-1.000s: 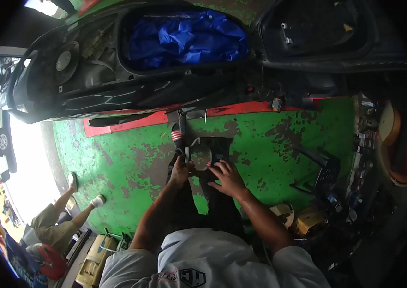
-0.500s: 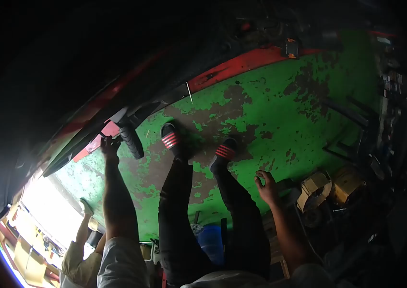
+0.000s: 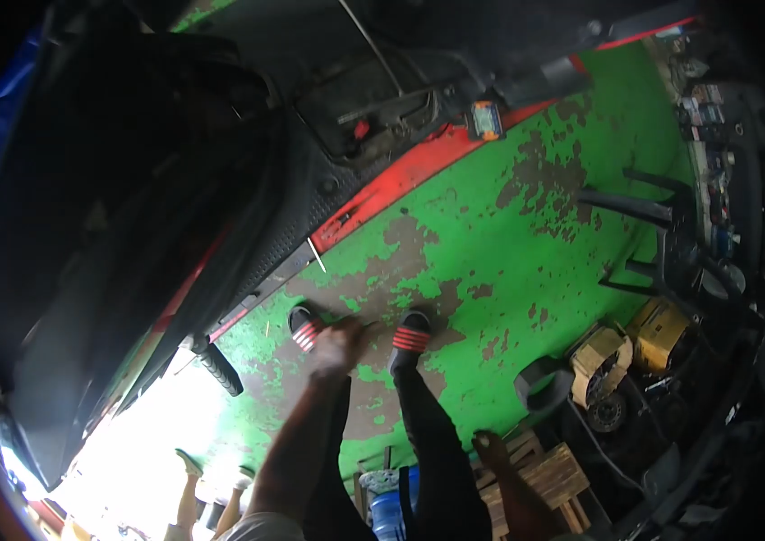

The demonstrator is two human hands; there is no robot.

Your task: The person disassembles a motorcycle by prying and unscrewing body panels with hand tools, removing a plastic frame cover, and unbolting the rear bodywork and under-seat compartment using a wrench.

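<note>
My left hand [image 3: 337,350] is over the floor in front of my feet, its fingers closed and slightly smeared. A thin dark piece seems to stick out of it to the right, too blurred to name. To its left is the black handlebar grip [image 3: 218,370] of a black and red scooter [image 3: 400,185]. My right hand [image 3: 489,448] hangs low beside my right leg, near a wooden pallet [image 3: 540,482]; its fingers are loosely bent, with nothing visible in them. A thin pale rod [image 3: 317,255] shows at the scooter's lower edge.
A small box with an orange and white face [image 3: 485,120] sits on the scooter's side. To the right are a black chair [image 3: 662,221], torn cardboard boxes [image 3: 601,365] and a black ring-shaped thing [image 3: 545,385]. Another person's legs [image 3: 187,500] show at lower left.
My left hand has left the handlebar area and moved right, in front of my feet. My right hand has dropped lower. The view has shifted, showing more of the scooter.
</note>
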